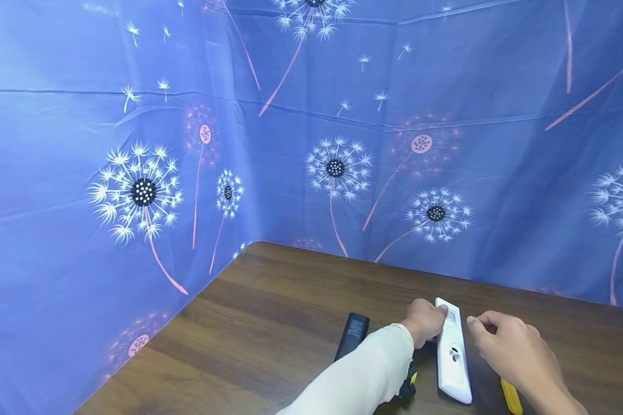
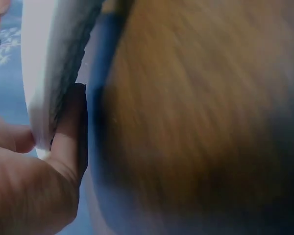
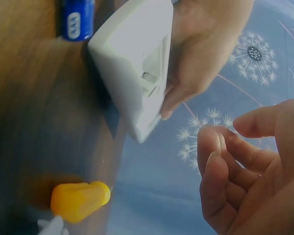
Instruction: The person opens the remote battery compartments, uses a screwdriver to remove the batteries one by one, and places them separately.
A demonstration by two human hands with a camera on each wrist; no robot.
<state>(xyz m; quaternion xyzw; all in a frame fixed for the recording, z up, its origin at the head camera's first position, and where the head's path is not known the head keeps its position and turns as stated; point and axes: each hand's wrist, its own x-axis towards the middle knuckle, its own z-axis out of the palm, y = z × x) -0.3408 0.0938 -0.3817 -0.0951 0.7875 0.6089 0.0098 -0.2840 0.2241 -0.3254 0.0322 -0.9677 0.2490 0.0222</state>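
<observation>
One white remote control [image 1: 453,369], back up, lower right, gripped at its far end by the left hand [image 1: 424,323], sleeved arm [image 1: 358,369] extended; right hand [image 1: 519,349] just beside, fingers loosely curled, gripping nothing visible. One AAA battery [image 3: 77,19], cut off by the right-wrist view's top edge; one black device [image 1: 354,333] and one yellow handle [image 1: 511,396], partly covered; one black-and-yellow object [image 1: 408,387], indistinct.

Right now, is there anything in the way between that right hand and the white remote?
Nothing visible stands between the right hand and the white remote; only open space separates them. The left hand holds the remote's far end from the other side, and the yellow object lies below the right hand, outside that gap.
</observation>
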